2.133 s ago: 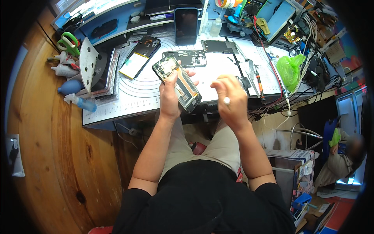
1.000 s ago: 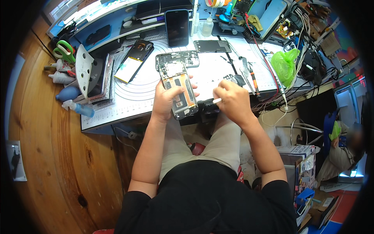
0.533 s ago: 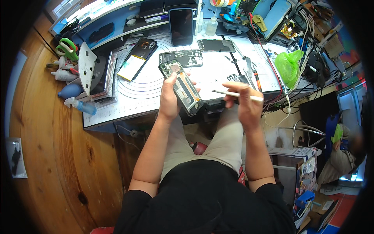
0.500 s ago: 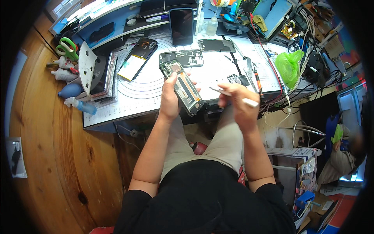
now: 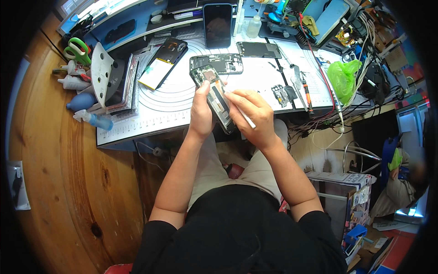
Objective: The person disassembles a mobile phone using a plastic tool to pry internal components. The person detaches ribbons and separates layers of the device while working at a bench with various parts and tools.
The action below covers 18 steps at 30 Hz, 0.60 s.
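Note:
My left hand (image 5: 201,109) is closed around an opened phone (image 5: 219,106), tilted above the bench's front edge, its inner parts showing. In my right hand (image 5: 253,116) is a slim white pointed tool (image 5: 247,118), gripped like a pen. Its tip is hidden behind my fingers, over the phone's right side. Behind the held phone lies another opened phone body (image 5: 223,64) with its board exposed. A dark phone screen panel (image 5: 259,50) lies just right of that, and a black phone (image 5: 217,26) stands upright at the back.
Small dark phone parts (image 5: 280,95) and an orange-black screwdriver (image 5: 307,93) lie on the right of the white mat (image 5: 159,107). A phone back (image 5: 169,54) rests at left, near a spray bottle (image 5: 98,120). A green plastic bag (image 5: 343,80) and cables border the right side.
My right hand has moved left with the white tool, from beside the phone onto it. My left hand still holds the phone in nearly the same spot.

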Motion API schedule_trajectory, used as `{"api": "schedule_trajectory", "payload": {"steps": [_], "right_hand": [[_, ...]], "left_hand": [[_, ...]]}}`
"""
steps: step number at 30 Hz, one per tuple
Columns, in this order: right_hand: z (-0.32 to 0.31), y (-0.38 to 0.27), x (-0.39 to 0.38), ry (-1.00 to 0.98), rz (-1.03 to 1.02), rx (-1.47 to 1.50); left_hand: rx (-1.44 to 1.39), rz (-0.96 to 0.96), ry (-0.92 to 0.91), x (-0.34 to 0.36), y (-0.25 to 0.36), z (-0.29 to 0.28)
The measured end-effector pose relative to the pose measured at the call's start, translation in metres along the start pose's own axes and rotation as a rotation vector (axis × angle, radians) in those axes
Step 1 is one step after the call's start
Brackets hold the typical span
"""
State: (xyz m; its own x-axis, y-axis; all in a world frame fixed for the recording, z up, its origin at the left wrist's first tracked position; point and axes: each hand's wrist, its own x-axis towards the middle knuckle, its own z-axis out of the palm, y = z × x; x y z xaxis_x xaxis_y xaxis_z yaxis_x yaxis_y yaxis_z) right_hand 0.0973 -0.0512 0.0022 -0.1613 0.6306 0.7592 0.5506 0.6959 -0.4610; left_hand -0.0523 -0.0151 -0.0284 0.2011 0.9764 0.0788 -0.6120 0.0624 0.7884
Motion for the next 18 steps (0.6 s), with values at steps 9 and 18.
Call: {"api": "schedule_trajectory", "payload": {"steps": [9, 18], "right_hand": [[-0.011, -0.004, -0.003, -0.058, -0.103, -0.011], [-0.002, -0.003, 0.007, -0.043, -0.015, -0.044]], "left_hand": [[-0.069, -0.061, -0.026, 0.0, 0.002, 0.003], [-0.016, -0.002, 0.003, 0.003, -0.003, -0.004]]}}
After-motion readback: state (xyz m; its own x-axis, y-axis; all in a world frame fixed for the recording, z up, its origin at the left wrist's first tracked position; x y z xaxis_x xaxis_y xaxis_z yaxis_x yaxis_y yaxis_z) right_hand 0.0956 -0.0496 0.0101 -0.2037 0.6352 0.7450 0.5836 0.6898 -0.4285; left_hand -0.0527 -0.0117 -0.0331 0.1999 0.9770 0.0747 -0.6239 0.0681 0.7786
